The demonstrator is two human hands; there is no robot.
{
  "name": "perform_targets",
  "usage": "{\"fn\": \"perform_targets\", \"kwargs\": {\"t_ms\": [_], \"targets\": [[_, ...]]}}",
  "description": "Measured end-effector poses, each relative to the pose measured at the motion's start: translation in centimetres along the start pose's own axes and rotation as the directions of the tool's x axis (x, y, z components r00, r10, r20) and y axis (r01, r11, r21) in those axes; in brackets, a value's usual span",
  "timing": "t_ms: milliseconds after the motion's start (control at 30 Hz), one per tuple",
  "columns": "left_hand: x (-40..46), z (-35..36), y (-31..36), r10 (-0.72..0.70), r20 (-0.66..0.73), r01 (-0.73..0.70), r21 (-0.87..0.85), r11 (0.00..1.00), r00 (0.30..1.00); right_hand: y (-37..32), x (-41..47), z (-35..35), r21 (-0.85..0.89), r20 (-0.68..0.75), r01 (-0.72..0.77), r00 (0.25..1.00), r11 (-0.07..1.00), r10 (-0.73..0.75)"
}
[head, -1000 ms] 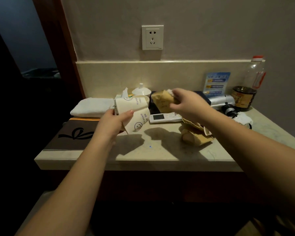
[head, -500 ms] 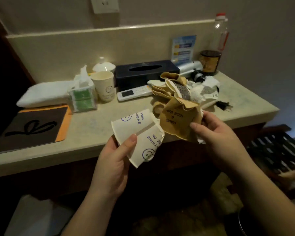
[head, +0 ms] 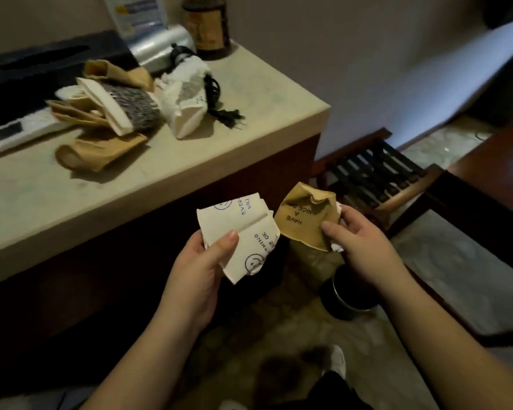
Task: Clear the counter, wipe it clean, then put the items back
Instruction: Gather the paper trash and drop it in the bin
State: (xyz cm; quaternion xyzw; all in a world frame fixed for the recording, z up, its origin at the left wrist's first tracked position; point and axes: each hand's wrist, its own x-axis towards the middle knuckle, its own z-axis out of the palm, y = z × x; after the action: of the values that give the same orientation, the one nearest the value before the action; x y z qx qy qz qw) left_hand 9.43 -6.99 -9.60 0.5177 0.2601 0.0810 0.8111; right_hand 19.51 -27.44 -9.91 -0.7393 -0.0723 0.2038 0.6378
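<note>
My left hand (head: 202, 270) grips crushed white paper cups (head: 237, 232) with blue print and a smiley face. A crumpled brown paper cup (head: 304, 217) printed "HAVE A NICE" sits in the grip of my right hand (head: 359, 247). Both hands are off the counter (head: 249, 119), out in front of its right end and above the floor. More crumpled brown and white cups (head: 107, 113) lie in a heap on the counter, with a white remote (head: 15, 134) at the far left.
A dark round bin (head: 347, 294) stands on the floor just below my right hand. On the counter's back are a black tissue box (head: 42, 63), a silver hair dryer (head: 160, 45) with black plug (head: 228, 115), and a dark jar (head: 208, 22). A slatted wooden rack (head: 376, 173) stands right.
Both hands carried their cups off the counter, down and to the right, over the floor near the bin. The view swung right and downward.
</note>
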Motion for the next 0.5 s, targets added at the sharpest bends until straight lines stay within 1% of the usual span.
{"fn": "perform_targets", "kwargs": {"t_ms": [100, 200, 333, 500], "targets": [[2.1, 4.7, -3.1, -0.082, 0.015, 0.082, 0.03, 0.996, 0.996, 2.7, 1.8, -4.8, 0.01, -0.066, -0.042, 0.997, 0.999, 0.043], [4.5, 9.4, -6.8, -0.18, 0.005, 0.179, 0.081, 0.98, 0.984, 6.1, 3.3, -10.1, -0.059, -0.14, -0.12, 0.984, 0.991, 0.11], [8.3, 14.5, -13.2, -0.301, -0.052, 0.305, 0.157, 0.939, 0.952, 11.8, 5.1, -16.7, -0.159, -0.249, -0.295, 0.936, 0.942, 0.251], [13.0, 18.9, -22.4, -0.434, -0.115, 0.449, 0.266, 0.853, 0.894, 20.0, 6.5, -23.0, -0.175, -0.308, -0.458, 0.866, 0.871, 0.393]]}}
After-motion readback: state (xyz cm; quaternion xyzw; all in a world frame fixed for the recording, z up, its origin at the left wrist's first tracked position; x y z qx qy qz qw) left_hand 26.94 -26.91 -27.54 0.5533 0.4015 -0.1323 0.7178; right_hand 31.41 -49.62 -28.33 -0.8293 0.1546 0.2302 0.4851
